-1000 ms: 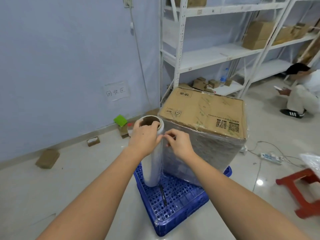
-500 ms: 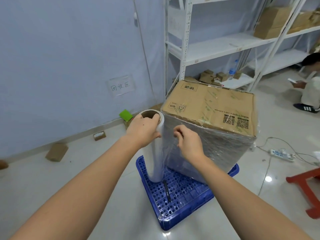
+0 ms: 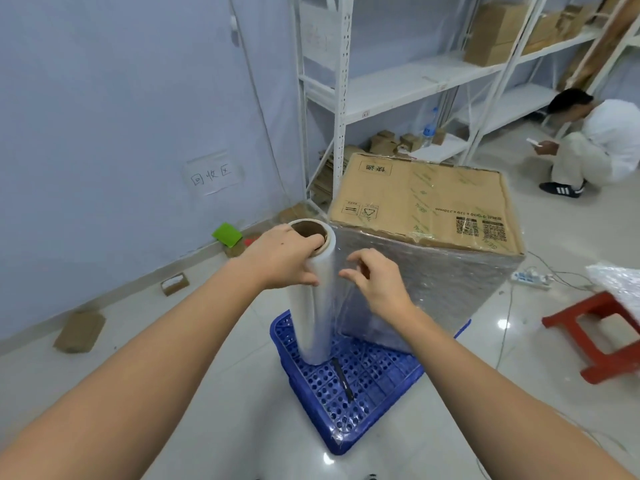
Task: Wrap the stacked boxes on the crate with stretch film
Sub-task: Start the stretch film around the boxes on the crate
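stretch film roll [image 3: 313, 292] upright on blue crate [image 3: 349, 407] just beside film-covered stacked boxes [image 3: 426, 237], left hand [image 3: 280, 261] gripping its top with fingers in the core to steady it, right hand [image 3: 375, 278] pinching the loose film, probably to pull it free.

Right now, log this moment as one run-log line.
left hand: grips film roll top | right hand: pinches film | boxes: sides wrapped | crate: beneath
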Demonstrator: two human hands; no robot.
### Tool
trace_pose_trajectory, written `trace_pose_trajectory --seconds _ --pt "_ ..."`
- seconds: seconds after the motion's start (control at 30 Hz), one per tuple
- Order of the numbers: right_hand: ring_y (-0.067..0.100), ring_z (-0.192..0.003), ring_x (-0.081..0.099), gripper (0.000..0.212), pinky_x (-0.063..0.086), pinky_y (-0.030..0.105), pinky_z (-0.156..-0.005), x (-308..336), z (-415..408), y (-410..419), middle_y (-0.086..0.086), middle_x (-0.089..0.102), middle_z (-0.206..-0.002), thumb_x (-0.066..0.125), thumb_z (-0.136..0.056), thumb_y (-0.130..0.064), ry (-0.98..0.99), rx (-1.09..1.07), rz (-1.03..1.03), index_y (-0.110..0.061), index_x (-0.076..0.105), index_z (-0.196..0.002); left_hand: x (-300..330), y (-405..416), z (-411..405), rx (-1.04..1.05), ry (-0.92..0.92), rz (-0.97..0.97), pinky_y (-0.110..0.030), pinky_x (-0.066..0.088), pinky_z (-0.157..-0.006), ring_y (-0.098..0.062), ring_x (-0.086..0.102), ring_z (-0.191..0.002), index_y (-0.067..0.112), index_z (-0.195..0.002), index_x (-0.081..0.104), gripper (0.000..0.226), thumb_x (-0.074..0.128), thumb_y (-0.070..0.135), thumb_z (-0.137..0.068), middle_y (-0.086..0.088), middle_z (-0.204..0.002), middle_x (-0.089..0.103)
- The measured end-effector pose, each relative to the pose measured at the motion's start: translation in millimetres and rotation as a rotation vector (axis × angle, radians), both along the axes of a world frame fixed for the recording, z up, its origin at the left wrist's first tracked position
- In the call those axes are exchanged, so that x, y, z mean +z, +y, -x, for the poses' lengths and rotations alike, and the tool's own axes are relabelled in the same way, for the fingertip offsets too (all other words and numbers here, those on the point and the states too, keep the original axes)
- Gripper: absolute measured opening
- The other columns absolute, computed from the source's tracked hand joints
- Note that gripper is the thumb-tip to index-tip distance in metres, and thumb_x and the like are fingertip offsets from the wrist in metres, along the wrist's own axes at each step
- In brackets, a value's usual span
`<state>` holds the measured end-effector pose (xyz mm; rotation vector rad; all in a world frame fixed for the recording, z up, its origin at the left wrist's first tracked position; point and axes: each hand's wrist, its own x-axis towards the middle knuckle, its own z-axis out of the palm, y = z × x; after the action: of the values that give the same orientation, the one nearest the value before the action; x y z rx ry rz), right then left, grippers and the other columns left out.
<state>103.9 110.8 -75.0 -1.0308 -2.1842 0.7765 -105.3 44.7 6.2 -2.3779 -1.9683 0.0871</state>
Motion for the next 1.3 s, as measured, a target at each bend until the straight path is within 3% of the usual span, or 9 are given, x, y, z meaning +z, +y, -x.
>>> trace_pose_trajectory --seconds 0.13,0.4,0.5,0.63,0.7,0.77,0.97,1.17,1.3 --pt "0.006 -0.072 0.055 0.018 0.048 0.035 -0.065 7 5 -1 -0.015 0.06 -0.073 0.072 -0.085 -0.044 -0.063 -0.205 -0.065 -0.029 0.064 -0.078 5 6 20 -0.145 0.07 0.069 -0.032 0.029 -0.074 -0.019 0.04 -0.085 0.024 -0.093 0.04 0.042 0.076 0.043 -0.084 0.011 -0.075 0.037" --pt "0.022 -0.067 0.059 0.023 0.033 0.03 -0.057 27 13 -18 -0.004 0.064 -0.068 0.066 -0.091 -0.043 -0.243 -0.268 -0.26 -0.021 0.067 -0.085 17 3 39 -0.203 0.069 0.073 -0.032 0.027 -0.07 -0.023 0.047 -0.086 0.024 -0.095 0.034 0.047 0.074 0.048 -0.087 0.008 -0.076 0.039" --pt "0.03 -0.073 0.064 0.03 0.043 0.034 -0.058 30 14 -17 0.004 0.071 -0.077 0.063 -0.091 -0.046 -0.354 -0.272 -0.33 -0.017 0.066 -0.098 16 4 43 -0.189 0.034 0.091 -0.033 0.03 -0.07 -0.023 0.043 -0.084 0.022 -0.095 0.036 0.049 0.074 0.052 -0.087 0.008 -0.074 0.039" --pt "0.031 -0.08 0.062 0.068 0.052 0.042 -0.069 39 20 -15 0.006 0.069 -0.081 0.062 -0.09 -0.05 -0.483 -0.325 -0.23 -0.028 0.032 -0.146 9 2 47 -0.128 0.0 0.088 -0.034 0.033 -0.073 -0.025 0.048 -0.087 0.021 -0.098 0.038 0.053 0.07 0.062 -0.087 0.001 -0.088 0.053" --pt "0.027 -0.076 0.06 0.088 0.053 0.042 -0.067 47 25 -13 0.005 0.067 -0.078 0.064 -0.09 -0.047 -0.54 -0.332 -0.177 -0.033 0.005 -0.154 7 1 48 -0.121 0.003 0.083 -0.034 0.032 -0.074 -0.024 0.046 -0.085 0.021 -0.098 0.037 0.053 0.07 0.061 -0.087 0.001 -0.089 0.054" --pt "0.025 -0.073 0.061 0.097 0.055 0.041 -0.066 56 30 -9 0.005 0.066 -0.079 0.065 -0.091 -0.044 -0.574 -0.344 -0.103 -0.032 -0.008 -0.154 6 1 51 -0.145 0.015 0.076 -0.033 0.034 -0.075 -0.025 0.05 -0.088 0.021 -0.097 0.04 0.05 0.074 0.056 -0.085 0.002 -0.089 0.058" --pt "0.028 -0.087 0.065 0.087 0.056 0.041 -0.073 54 30 2 0.004 0.072 -0.093 0.064 -0.09 -0.045 -0.619 -0.346 -0.003 -0.035 0.006 -0.155 5 8 58 -0.128 0.072 0.154 -0.043 0.055 -0.076 -0.031 0.06 -0.093 0.021 -0.103 0.035 0.047 0.079 0.022 -0.086 -0.004 -0.093 0.065" --pt "0.029 -0.08 0.064 0.08 0.056 0.041 -0.069 52 24 4 0.005 0.071 -0.086 0.064 -0.093 -0.041 -0.59 -0.378 -0.023 -0.044 0.011 -0.152 16 15 43 0.029 0.098 0.187 -0.035 0.038 -0.064 -0.035 0.062 -0.1 0.007 -0.144 0.035 0.068 0.069 0.043 -0.097 -0.013 -0.128 0.065" --pt "0.027 -0.079 0.064 0.078 0.056 0.041 -0.068 47 25 5 0.004 0.071 -0.087 0.063 -0.093 -0.038 -0.58 -0.385 -0.012 -0.046 0.01 -0.151 18 23 43 0.091 0.097 0.175 -0.04 0.045 -0.079 -0.035 0.062 -0.119 0.007 -0.146 0.036 0.075 0.072 0.046 -0.094 -0.012 -0.135 0.062"
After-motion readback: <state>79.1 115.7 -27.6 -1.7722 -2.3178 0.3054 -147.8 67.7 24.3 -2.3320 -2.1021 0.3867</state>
